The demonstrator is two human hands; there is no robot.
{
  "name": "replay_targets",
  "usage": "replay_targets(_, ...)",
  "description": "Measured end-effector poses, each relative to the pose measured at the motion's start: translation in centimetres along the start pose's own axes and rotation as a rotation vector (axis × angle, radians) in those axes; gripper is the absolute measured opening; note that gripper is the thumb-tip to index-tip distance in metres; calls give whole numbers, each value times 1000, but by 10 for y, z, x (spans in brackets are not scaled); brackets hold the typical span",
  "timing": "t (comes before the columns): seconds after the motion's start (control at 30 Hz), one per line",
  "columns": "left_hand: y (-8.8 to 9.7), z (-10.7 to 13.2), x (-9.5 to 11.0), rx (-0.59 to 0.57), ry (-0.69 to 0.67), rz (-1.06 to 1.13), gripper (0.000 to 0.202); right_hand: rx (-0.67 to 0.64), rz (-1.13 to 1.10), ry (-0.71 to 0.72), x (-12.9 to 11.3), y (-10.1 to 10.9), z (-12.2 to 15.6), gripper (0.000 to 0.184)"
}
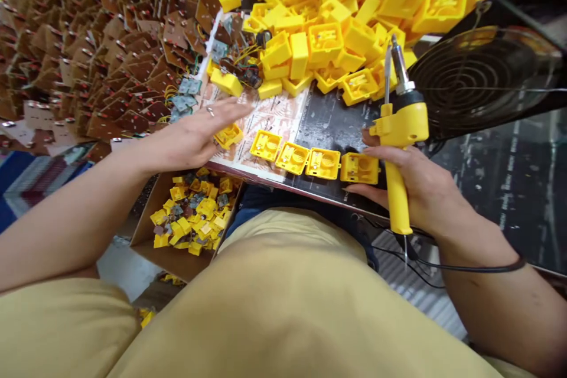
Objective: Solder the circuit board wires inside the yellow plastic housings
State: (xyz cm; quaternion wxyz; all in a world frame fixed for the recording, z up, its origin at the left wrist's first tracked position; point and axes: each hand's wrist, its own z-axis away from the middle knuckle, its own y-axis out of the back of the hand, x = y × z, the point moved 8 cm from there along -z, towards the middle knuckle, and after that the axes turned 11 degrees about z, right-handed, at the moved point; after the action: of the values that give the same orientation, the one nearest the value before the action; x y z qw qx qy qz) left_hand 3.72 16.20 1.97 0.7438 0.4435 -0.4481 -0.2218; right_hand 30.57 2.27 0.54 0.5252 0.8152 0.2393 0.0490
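Note:
My left hand (201,134) lies over the left end of a row of small open yellow plastic cases, fingers stretched out. Partly under it is one yellow case (229,135); whether the hand touches it I cannot tell. My right hand (425,183) holds a yellow soldering gun (398,130), its metal tip pointing up and away from me. The thumb and a finger of that hand also reach around the rightmost yellow case (359,168). Between the hands, more yellow cases (292,157) stand side by side, open faces up, small metal parts inside.
Brown circuit boards (97,41) with wires are heaped at the left. Yellow cases (325,41) pile up at the back. A black fan (478,71) stands at the right. Below the table edge, a cardboard box (153,207) holds yellow pieces. A black cable (478,269) crosses my right wrist.

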Motion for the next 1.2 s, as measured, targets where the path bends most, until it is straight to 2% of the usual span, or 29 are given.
replay_targets(0.07, -4, 4, -6, 95, 125, -60, 69, -2, 9, -9, -1, 3, -1, 56)
replay_targets(0.13, -7, 7, -15, 129, 275, -141, 70, 1, 17, -20, -3, 5, -2, 53)
replay_targets(0.2, -11, 7, -17, 126, 317, -173, 66, 7, 27, -29, -4, 6, -1, 52)
replay_targets(0.27, -15, 3, -13, 76, 241, -128, 66, 16, 33, -28, -5, 6, -1, 54)
replay_targets(0.4, -21, -4, 4, -28, -20, 40, 76, 33, 43, -2, -7, 4, -2, 60)
replay_targets(0.53, -23, -12, 14, -10, -209, 47, 70, 43, 76, 27, -8, 1, -1, 62)
replay_targets(0.63, -34, -24, 21, 52, -223, -20, 69, 19, 75, 46, -7, -4, 1, 64)
replay_targets(0.73, -51, -39, 37, 115, -122, -44, 58, 18, 77, 71, -10, -1, -1, 65)
replay_targets(0.8, -54, -47, 51, 169, -64, -47, 58, 72, 92, 90, -12, 10, -3, 65)
replay_targets(0.83, -50, -50, 58, 200, -53, -47, 61, 110, 99, 98, -14, 17, -3, 64)
replay_targets(0.9, -30, -55, 62, 282, -25, -56, 59, 181, 129, 105, -15, 29, 0, 56)
replay_targets(0.97, 5, -59, 47, 389, 84, -105, 46, 206, 178, 53, -11, 32, 6, 43)
replay_targets(1.03, 39, -62, 20, 476, 248, -207, 35, 175, 212, -64, 0, 27, 16, 34)
replay_targets(1.1, 58, -68, -3, 448, 340, -346, 30, 135, 215, -159, 9, 18, 25, 32)
replay_targets(1.2, 66, -78, -24, 351, 378, -483, 36, 110, 218, -195, 13, 12, 33, 28)
